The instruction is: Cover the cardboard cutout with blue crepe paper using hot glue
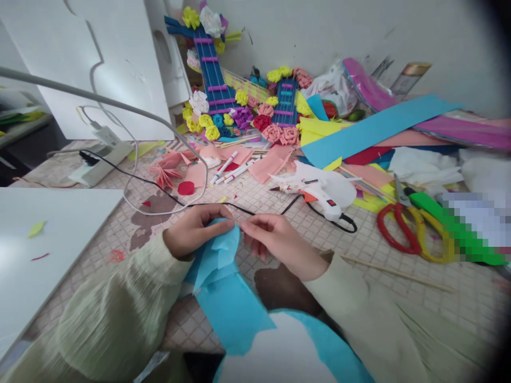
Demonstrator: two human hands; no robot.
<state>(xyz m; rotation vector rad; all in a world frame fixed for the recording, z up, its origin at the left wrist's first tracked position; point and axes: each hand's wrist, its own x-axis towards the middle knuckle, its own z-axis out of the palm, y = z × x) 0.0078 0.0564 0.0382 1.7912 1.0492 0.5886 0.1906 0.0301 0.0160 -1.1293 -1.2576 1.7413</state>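
Note:
A craft piece covered in light blue paper (235, 311) lies in front of me, a narrow neck joined to a rounded white panel (275, 351) with a blue border. My left hand (199, 229) grips the neck's far end, thumb on top and fingers curled over the edge. At the right edge of that same end, my right hand (277, 242) is closed, thumb and forefinger pinched at the blue paper. The paper there is folded and creased. My right hand's other fingers curl beneath, partly hidden.
Beyond my hands lies a white glue gun (319, 191) with a black cord. Red and yellow scissors (407, 229) and a wooden stick (399, 271) are at right. Paper-flowered guitar shapes (217, 80) lean on the wall. A power strip (99, 162) and white board (51, 255) occupy the left.

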